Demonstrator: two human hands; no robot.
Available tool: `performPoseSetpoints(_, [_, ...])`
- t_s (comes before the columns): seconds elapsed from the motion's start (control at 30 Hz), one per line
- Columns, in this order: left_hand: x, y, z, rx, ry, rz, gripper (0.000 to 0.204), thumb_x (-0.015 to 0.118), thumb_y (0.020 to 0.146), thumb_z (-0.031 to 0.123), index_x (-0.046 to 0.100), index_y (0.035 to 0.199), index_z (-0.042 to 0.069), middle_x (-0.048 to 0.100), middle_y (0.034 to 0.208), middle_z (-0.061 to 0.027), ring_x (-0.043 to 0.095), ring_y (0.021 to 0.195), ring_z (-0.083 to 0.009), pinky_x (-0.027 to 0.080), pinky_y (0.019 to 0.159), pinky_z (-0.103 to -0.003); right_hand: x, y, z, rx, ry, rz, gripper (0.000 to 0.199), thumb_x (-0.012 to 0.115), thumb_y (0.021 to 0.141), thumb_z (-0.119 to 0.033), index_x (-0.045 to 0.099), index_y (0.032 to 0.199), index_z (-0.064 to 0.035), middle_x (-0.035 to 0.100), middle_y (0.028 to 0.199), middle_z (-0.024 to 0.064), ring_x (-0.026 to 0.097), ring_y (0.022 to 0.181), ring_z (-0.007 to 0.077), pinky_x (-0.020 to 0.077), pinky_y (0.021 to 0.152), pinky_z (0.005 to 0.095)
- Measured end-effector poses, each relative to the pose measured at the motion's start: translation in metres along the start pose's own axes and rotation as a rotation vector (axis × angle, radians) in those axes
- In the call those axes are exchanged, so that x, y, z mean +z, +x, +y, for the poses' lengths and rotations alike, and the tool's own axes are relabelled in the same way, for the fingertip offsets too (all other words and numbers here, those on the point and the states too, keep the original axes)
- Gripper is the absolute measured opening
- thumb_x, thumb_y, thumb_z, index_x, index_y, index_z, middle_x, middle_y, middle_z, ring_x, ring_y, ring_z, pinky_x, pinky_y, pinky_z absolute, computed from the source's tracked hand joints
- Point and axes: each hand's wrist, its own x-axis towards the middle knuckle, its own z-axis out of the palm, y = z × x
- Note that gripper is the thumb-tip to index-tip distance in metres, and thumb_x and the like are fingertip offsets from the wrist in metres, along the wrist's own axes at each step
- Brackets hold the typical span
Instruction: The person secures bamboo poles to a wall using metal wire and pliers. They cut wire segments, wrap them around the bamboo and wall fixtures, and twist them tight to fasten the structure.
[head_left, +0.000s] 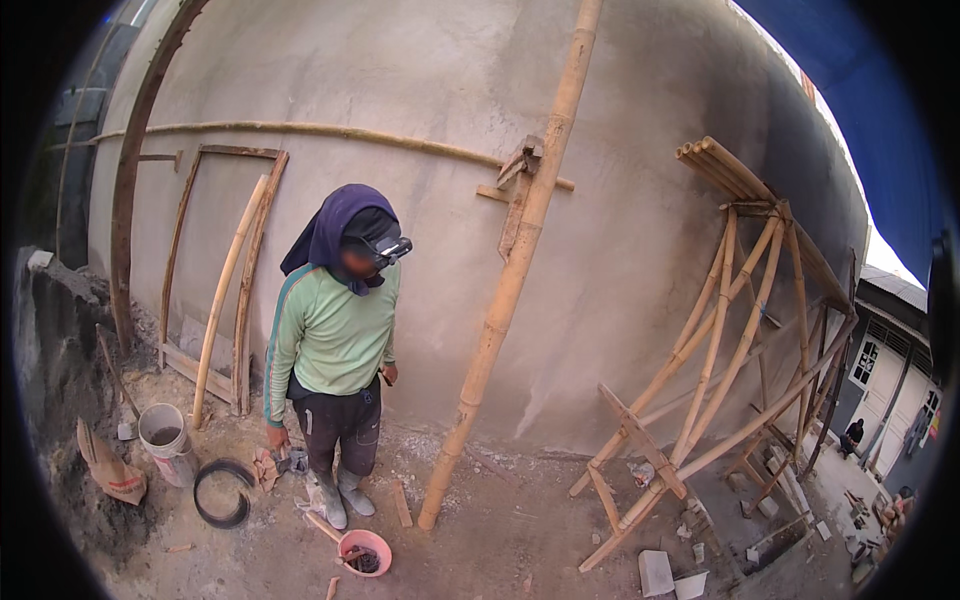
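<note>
Neither of my hands shows, nor do my forearms. In front of me stands a co-worker in a green long-sleeved top, a dark head covering and grey boots, with a device strapped at the brow. One of the co-worker's hands hangs low by a small grey thing I cannot make out. The other hand is held at the waist, what it grips too small to name. By the boots sits a pink basin with dark material and a tool in it.
A slanting bamboo pole rises in the middle before the plastered wall. A bamboo scaffold stands at right. At left are a white bucket, a sack, a black coil and a wooden frame.
</note>
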Motion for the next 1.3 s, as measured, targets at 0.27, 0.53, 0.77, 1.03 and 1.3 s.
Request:
performPoseSetpoints(0.27, [0.041,-0.129,-0.258,-0.675,-0.38,0.021,0.037,0.065,0.09,0.021,0.062,0.06,0.0,0.067,0.06,-0.0152,0.066,0.048,-0.0254,0.048,0.042,-0.039,0.074,-0.038,0.048,-0.17,-0.031,0.06,0.019,0.057,0.087,0.003,0.064,0.104,0.0055,0.071,0.078,0.0179,0.07,0.059,0.0287,0.0578,0.049,0.0377])
performPoseSetpoints(0.53, [0.07,-0.273,-0.196,-0.68,-0.786,0.568,0.028,0.064,0.092,0.021,0.07,0.08,-0.004,0.067,0.066,-0.01,0.069,0.058,-0.0205,0.052,0.049,-0.034,0.111,-0.026,0.029,-0.026,-0.436,-0.152,0.031,0.065,0.097,-0.023,0.063,0.111,0.004,0.072,0.078,0.0188,0.072,0.06,0.0278,0.059,0.051,0.0382])
performPoseSetpoints(0.77, [0.159,-0.427,-0.261,-0.84,-0.323,0.29,0.032,0.065,0.094,0.02,0.069,0.111,-0.006,0.074,0.09,-0.0168,0.073,0.077,-0.0269,0.058,0.065,-0.038,0.105,-0.015,0.085,0.25,-0.582,-0.099,0.023,0.059,0.095,-0.013,0.063,0.108,0.006,0.07,0.087,0.0216,0.072,0.068,0.0348,0.0598,0.058,0.0445])
performPoseSetpoints(1.03, [0.16,-0.448,-0.29,-0.883,-0.601,0.257,0.036,0.067,0.093,0.025,0.068,0.113,-0.005,0.072,0.089,-0.0171,0.073,0.077,-0.0259,0.057,0.064,-0.038,0.212,0.03,0.008,0.108,-0.572,-0.023,0.015,0.058,0.096,-0.013,0.065,0.101,-0.0003,0.07,0.074,0.0175,0.068,0.055,0.0286,0.0546,0.048,0.0404])
performPoseSetpoints(1.3, [-0.006,-0.35,-0.397,-0.752,-1.117,0.551,0.041,0.068,0.092,0.03,0.068,0.116,-0.003,0.071,0.088,-0.0174,0.073,0.078,-0.0248,0.055,0.064,-0.038,0.436,0.017,-0.025,-0.195,-0.69,-0.112,0.015,0.056,0.092,-0.006,0.068,0.101,-0.0005,0.067,0.069,0.0126,0.062,0.048,0.0195,0.047,0.04,0.0334])
